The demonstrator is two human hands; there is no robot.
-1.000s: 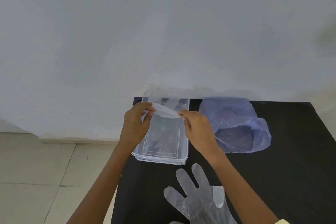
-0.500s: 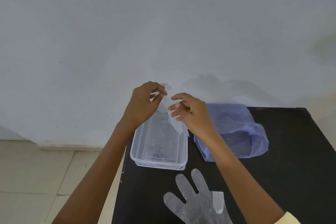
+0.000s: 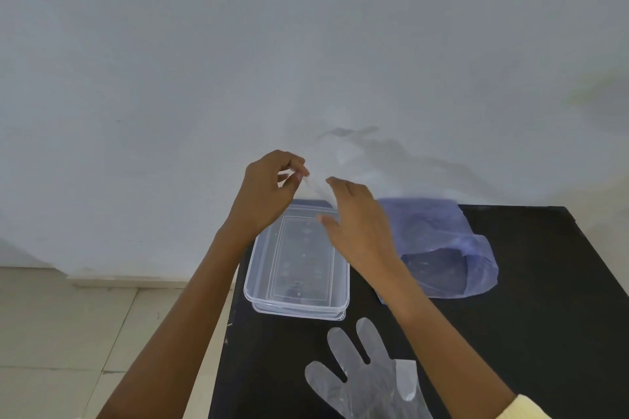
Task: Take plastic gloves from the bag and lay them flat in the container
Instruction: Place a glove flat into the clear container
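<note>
My left hand (image 3: 269,194) is raised above the far end of the clear plastic container (image 3: 296,310) and pinches a thin clear glove (image 3: 319,190) between thumb and fingertips. The glove hangs crumpled between both hands and rises faintly against the wall. My right hand (image 3: 359,228) is beside it, fingers fairly straight, index tip touching the glove film. The container sits on the black table and looks empty. The bluish plastic bag (image 3: 442,248) lies to its right, mouth open toward me. A second clear glove (image 3: 369,379) lies flat on the table in front of the container.
The black table (image 3: 551,333) stands against a pale wall; its left edge runs just beside the container, with tiled floor (image 3: 68,333) below. Table surface right of the bag and near the front right is bare.
Both hands have risen from the container's far end with the glove. My right hand went from pinching the glove to straighter fingers that only touch it; the left keeps its pinch.
</note>
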